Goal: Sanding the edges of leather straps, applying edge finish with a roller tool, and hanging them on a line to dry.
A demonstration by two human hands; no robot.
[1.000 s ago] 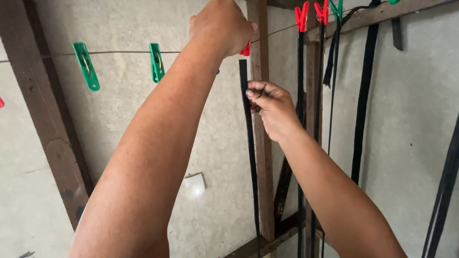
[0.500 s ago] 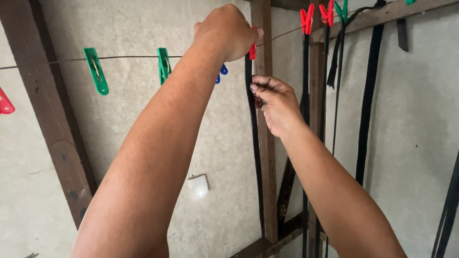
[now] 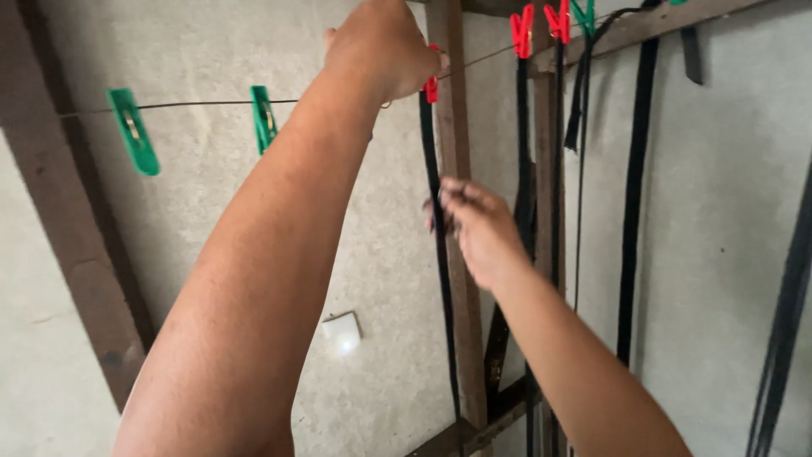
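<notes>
Head view: the left hand is raised to a thin dark clothesline wire and closes around a small red plastic clothespin at the top end of a long narrow black fabric strap. Only the back of this hand shows, so how tightly the fingers close cannot be told. The strap hangs straight down from the grip, in front of a brown upright wooden post.

Below the grip, the right hand sits at mid-strap with fingers loosely curled; motion blur hides whether they pinch the strap or only brush it.

Handling judgement: the strap appears light, limp and thin. It should slip easily through a loose pinch, so hold it flat between thumb and fingertip near the top end.

Left of the grip, two green plastic clothespins hang on the wire with bare wire between them. Right of the grip, further black straps hang close together from a wooden rail under red pins, leaving little sideways room.
</notes>
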